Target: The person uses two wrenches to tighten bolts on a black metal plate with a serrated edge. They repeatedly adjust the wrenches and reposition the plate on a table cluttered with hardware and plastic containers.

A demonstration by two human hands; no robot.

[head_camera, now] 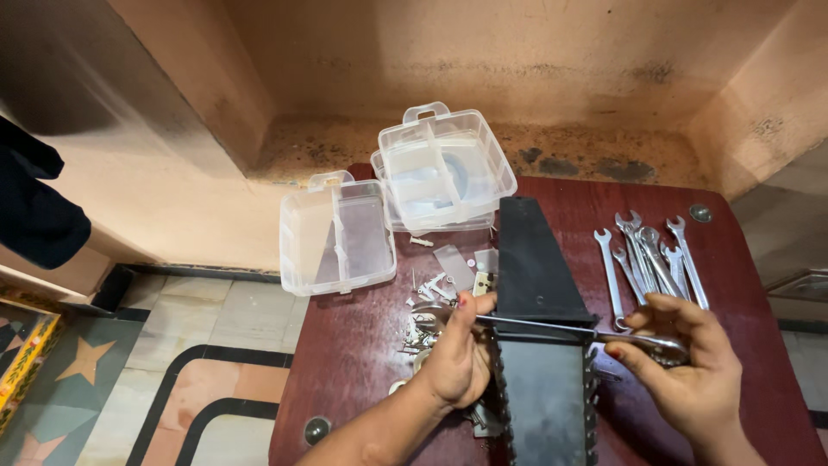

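Note:
My left hand (457, 354) pinches the left end of a long thin metal tool (535, 324), which lies across a black tool roll (535, 285). My right hand (690, 362) is closed round the tool's right end, just right of the roll. The black roll runs down the middle of a dark red table (345, 345), with toothed holders along its edges. A heap of small screws and metal bits (423, 332) lies beside my left hand.
Several silver spanners (651, 255) lie fanned at the table's right. Two clear plastic compartment boxes (444, 168), (336, 233) stand at the back left, one hanging over the edge. Tiled floor (172, 345) lies to the left, a wall corner behind.

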